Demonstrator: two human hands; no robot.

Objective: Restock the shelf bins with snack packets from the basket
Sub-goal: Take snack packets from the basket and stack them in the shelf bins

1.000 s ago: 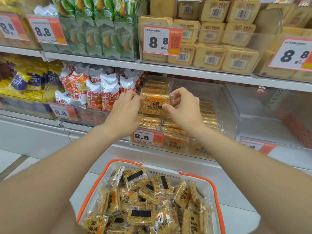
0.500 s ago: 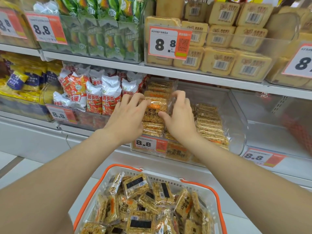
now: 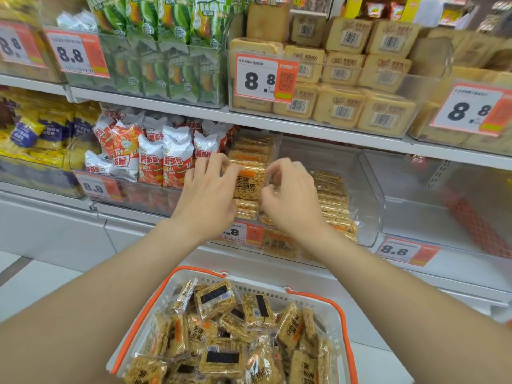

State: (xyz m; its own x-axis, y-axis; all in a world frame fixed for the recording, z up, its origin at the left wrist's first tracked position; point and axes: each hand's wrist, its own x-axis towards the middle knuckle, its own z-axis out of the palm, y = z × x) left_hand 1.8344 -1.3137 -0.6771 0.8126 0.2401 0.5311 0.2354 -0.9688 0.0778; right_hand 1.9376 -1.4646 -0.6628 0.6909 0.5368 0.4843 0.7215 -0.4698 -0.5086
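Head view. Both arms are extended toward the clear shelf bin (image 3: 371,189) on the middle shelf. A snack packet (image 3: 248,182), golden with black characters and an orange mark, is stood upright at the front of a stack inside the bin. The left hand (image 3: 208,195) is placed at the packet's left edge, fingers curled over its upper left corner; contact is seen, but whether it is gripped or only touched cannot be told. The right hand (image 3: 291,199) is placed at the packet's right edge, thumb and fingertips bent toward it and partly apart; a firm grasp cannot be confirmed. The packet is thus bracketed between the two hands, above both wrists. More packets of the same kind are stacked flat below and behind it, and another row (image 3: 332,202) is laid to the right of the right hand, in the same bin. An 8.8 price tag (image 3: 241,233) on the bin front is partly covered by the left wrist. The basket (image 3: 336,314), white with orange handles, is seen below the forearms, near the viewer, filled with loose packets (image 3: 219,331) of the same snack. White-and-red bags (image 3: 151,159) are held in the neighbouring bin to the left.
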